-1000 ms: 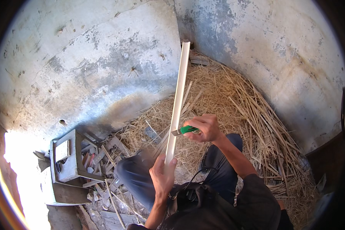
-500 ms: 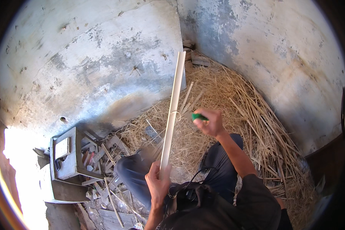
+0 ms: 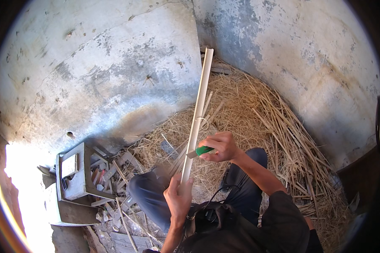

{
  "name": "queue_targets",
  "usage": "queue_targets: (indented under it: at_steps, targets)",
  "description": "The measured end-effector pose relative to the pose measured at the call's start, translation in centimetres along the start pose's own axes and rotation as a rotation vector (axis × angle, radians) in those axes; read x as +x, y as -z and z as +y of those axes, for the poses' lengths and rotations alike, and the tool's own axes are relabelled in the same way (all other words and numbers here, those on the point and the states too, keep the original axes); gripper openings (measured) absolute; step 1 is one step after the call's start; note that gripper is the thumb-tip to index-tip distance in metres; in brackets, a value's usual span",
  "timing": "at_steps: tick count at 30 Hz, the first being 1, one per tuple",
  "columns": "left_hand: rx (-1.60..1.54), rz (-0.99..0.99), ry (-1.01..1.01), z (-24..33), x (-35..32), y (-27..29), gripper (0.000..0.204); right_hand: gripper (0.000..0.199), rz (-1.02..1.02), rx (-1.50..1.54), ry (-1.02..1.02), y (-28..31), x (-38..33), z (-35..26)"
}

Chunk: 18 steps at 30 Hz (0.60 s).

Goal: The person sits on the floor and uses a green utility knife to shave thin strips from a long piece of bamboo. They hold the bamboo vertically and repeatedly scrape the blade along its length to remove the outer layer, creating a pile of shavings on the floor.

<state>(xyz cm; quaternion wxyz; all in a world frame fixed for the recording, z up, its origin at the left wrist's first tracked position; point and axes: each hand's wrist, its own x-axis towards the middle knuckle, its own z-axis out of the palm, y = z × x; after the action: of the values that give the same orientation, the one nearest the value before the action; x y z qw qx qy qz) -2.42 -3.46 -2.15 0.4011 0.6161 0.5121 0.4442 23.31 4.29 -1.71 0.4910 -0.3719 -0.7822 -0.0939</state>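
My left hand (image 3: 178, 197) is closed round the lower end of a long, pale split bamboo strip (image 3: 197, 114), which slants up and away from me with its hollow side showing. A thin curled shaving (image 3: 202, 123) hangs from the strip about midway along. In my right hand (image 3: 222, 146) is a knife (image 3: 204, 150) with a green handle and a short, broad metal blade. The blade lies across the strip, a little above my left hand. It seems to touch the strip's surface.
Straw-like shavings (image 3: 236, 95) cover the floor ahead, and a pile of thin strips (image 3: 287, 139) lies along the right wall. At left, a small wooden stool (image 3: 74, 189) lies on its side among scraps. My bent knees (image 3: 145, 196) flank the strip. Stained plaster walls (image 3: 93, 63) meet in the far corner.
My right hand has brought the knife down and left, from beside the strip onto it. The strip's far end has swung slightly right and farther away.
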Motion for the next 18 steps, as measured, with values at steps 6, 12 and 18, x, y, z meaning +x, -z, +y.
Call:
queue_targets:
  at_steps: [6,12,18]
  targets:
    - [-0.017,0.024,-0.041,0.0,-0.3,0.0,0.023,0.044,0.013,-0.082,0.016,0.4,0.1,0.0]
    - [-0.021,0.01,-0.009,-0.1,-0.4,0.2,0.023,0.045,0.025,-0.142,0.039,0.6,0.3,0.0]
    - [-0.013,-0.034,0.048,-1.0,-1.4,0.8,0.022,0.037,0.167,-0.065,-0.2,0.7,-0.6,2.6]
